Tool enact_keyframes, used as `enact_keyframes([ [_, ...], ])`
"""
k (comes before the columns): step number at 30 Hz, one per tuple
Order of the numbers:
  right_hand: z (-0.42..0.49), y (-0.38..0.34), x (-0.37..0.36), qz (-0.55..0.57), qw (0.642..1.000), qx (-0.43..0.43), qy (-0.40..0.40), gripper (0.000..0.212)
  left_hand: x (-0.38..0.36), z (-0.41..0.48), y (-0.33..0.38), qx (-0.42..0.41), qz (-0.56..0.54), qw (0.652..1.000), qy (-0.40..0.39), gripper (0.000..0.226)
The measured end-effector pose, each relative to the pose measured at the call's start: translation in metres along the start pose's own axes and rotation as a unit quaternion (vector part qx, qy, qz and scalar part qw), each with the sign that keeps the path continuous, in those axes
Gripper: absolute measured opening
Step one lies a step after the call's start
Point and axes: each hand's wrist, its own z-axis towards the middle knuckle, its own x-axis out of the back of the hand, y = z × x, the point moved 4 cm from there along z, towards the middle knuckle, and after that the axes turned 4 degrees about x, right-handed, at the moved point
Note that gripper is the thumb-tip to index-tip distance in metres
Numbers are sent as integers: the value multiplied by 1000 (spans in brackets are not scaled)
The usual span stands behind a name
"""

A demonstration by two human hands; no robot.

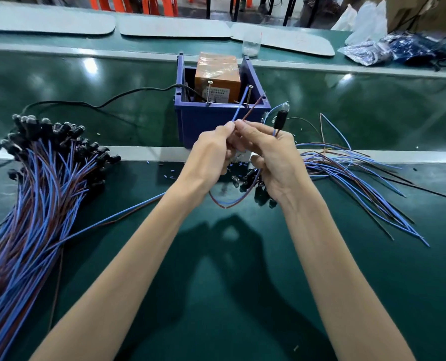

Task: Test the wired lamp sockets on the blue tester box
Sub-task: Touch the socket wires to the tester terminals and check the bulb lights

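L hand (211, 152) pinches thin blue wire lead (240, 105). R hand (271, 152) pinches thin brown wire lead (253, 107) and holds small black lamp socket (279, 121), just right of blue plastic tester box (203, 121). Leads look light & floppy, so grip near tips; clear glass bulb (285, 106) prob. fragile. Leads & socket axis point ~1 o'clock.

This is a factory work room. A long green belt (60, 82) runs across between grey rails (347, 66), and a green work table (242, 321) sits in front of it. A big heap of wired lamp sockets (42, 178) lies on the left, and loose wires (352, 175) lie on the right. Orange chairs (159, 5) and plastic bags (367, 52) are at the back.
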Motion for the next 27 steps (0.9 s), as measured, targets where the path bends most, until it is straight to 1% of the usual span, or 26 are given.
enact_keyframes([
  [2,0,-2,2,7,1000,10,7,18,-1,0,0,-18,-1,1000,5,48],
  [4,2,-5,6,2,1000,19,13,22,4,2,1,-52,15,998,38,46],
  [7,6,-11,14,-10,999,38,3,22,14,5,1,-90,40,992,76,39],
  [9,8,-14,20,-43,998,54,-1,21,20,6,2,-110,31,990,82,33],
  [11,10,-15,26,-66,995,66,-17,23,25,7,4,-129,16,989,67,27],
  [13,12,-17,29,-84,993,77,-38,23,28,7,6,-143,17,989,44,26],
  [17,13,-21,34,-99,987,101,-77,21,28,4,7,-177,59,982,-9,27],
  [21,13,-22,39,-74,985,102,-117,18,30,3,7,-200,63,978,-19,29],
  [27,15,-19,43,-72,979,107,-160,23,33,5,4,-217,64,974,-29,30],
])
